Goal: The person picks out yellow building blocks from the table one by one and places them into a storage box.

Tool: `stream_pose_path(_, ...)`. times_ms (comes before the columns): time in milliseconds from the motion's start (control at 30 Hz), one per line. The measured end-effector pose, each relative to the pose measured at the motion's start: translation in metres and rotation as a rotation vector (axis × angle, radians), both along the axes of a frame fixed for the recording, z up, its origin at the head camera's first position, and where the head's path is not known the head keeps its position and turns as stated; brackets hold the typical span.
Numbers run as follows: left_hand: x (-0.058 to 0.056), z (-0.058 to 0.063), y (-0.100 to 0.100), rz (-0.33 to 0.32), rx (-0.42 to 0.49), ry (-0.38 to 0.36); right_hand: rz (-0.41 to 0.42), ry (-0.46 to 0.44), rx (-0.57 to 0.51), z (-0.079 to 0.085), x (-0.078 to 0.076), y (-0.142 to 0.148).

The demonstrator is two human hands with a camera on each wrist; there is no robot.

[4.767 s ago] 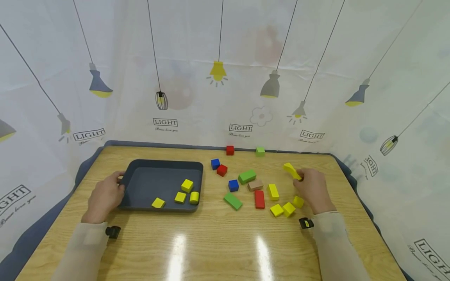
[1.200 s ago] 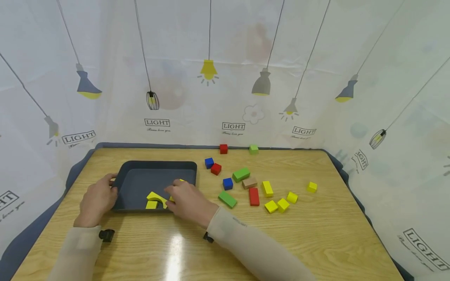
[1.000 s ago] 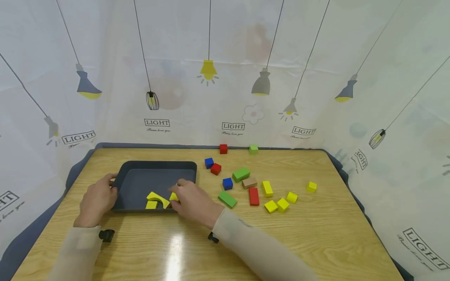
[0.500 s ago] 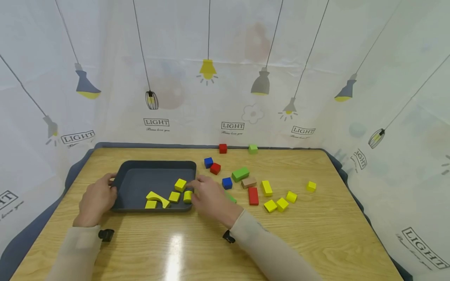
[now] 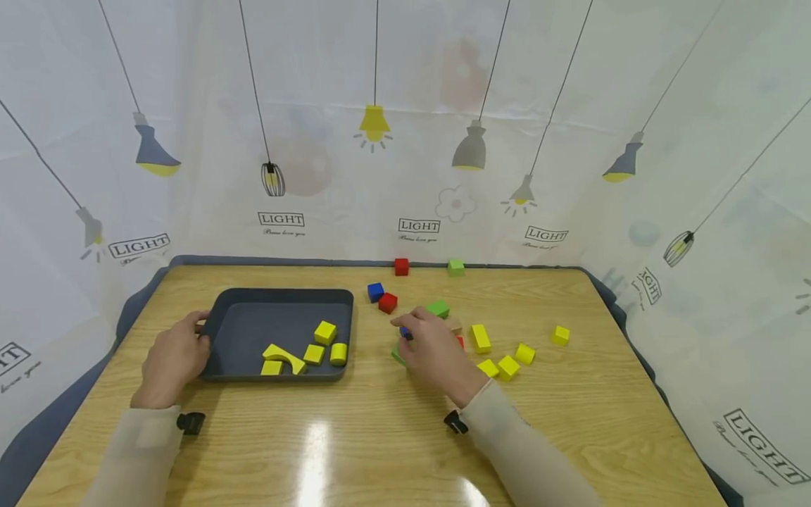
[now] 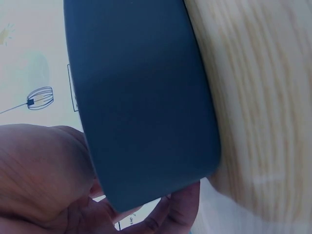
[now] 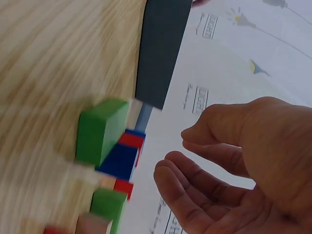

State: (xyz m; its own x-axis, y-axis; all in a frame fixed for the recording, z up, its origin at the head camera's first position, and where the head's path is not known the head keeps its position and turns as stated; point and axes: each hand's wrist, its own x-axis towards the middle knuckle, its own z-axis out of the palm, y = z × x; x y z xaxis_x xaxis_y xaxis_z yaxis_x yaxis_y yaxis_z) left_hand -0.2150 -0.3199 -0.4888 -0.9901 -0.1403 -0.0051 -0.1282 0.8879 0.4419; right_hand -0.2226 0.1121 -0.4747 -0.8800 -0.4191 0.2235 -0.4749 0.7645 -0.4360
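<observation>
My left hand (image 5: 177,355) grips the left side of a dark grey tray (image 5: 253,299); in the left wrist view its fingers (image 6: 185,207) curl round the tray's corner. Inside the tray lie a yellow arch block (image 5: 284,357), a yellow cylinder (image 5: 338,354) and several yellow blocks. My right hand (image 5: 438,355) hovers over the coloured blocks right of the tray, holding nothing, its fingers relaxed and apart from the thumb. It partly hides a blue cube (image 5: 405,332), a green block (image 5: 398,354) and a red block. The right wrist view shows the green block (image 7: 102,131) near those fingertips.
To the right lie a yellow oblong block (image 5: 480,339), a yellow cylinder (image 5: 524,353) and several yellow cubes. A red cube (image 5: 402,267) and a light green cube (image 5: 455,267) stand at the table's back edge. A blue cube (image 5: 376,292) and red cube (image 5: 388,303) sit beside the tray.
The right hand carried the yellow arch block from the right into the tray and let it go. It has since moved back right over the coloured blocks. The left hand stays on the tray.
</observation>
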Motion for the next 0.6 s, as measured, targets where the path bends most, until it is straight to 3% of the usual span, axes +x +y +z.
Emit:
stream_pose_path(400,0.0,0.001,0.001,-0.008,-0.01,0.005,-0.14,0.072,-0.021,-0.002,-0.007,0.069)
stream_pose_path(600,-0.001,0.001,0.0,0.006,-0.012,-0.007,-0.208,0.009,0.036,-0.003,-0.011,0.097)
